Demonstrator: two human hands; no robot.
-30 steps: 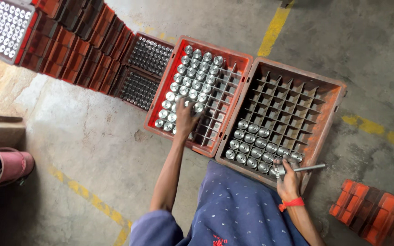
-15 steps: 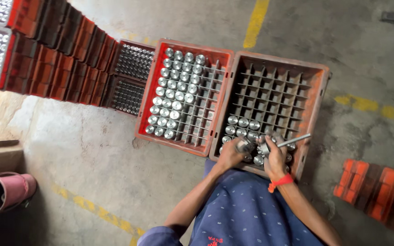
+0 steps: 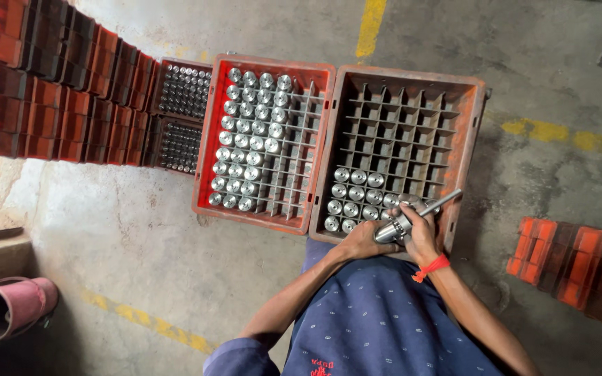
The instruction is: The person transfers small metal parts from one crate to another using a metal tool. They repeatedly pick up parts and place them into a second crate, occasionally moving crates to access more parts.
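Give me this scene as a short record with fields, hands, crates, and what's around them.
left hand: at the near edge of the right crate, touching a metal cylinder
right hand: gripping a thin metal rod, red thread on the wrist
left crate: red, divided into cells, mostly filled with shiny metal cylinders
right crate: divided into cells, only the near rows filled, far cells empty
surroundings: stacked red crates at left, pink bucket on its side, yellow floor lines
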